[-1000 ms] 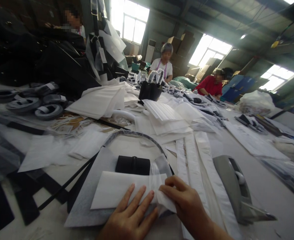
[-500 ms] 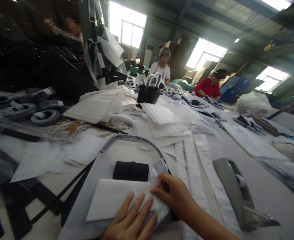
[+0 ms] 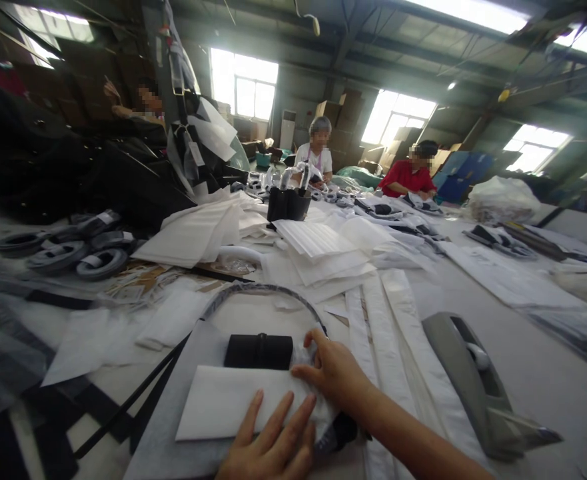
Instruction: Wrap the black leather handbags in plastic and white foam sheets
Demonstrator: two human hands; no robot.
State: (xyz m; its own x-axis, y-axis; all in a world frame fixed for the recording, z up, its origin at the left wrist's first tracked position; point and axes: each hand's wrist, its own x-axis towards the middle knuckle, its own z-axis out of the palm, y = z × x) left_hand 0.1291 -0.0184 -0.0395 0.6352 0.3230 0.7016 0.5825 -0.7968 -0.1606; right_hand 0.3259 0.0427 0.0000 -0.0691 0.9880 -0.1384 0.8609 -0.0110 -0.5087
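My left hand (image 3: 273, 443) lies flat, fingers spread, on a folded white sheet (image 3: 223, 400) at the table's near edge. That sheet rests on a grey fabric bag (image 3: 173, 433). Just beyond it sits a small black pouch (image 3: 258, 351) with a curved black strap (image 3: 258, 291) arching behind. My right hand (image 3: 330, 370) reaches in from the right, its fingers curled and pinching thin clear wrapping (image 3: 303, 353) at the sheet's right corner, beside the pouch.
A grey tape dispenser (image 3: 473, 380) stands at the right. Long white strips (image 3: 388, 333) and stacks of white foam sheets (image 3: 318, 243) cover the middle. Coiled black straps (image 3: 68, 250) lie left. Three other people (image 3: 316, 150) work at the far end.
My right hand slid left and forward along the sheet's right edge toward the black pouch, gathering the clear wrapping. My left hand stayed flat on the sheet. The camera tilted up slightly.
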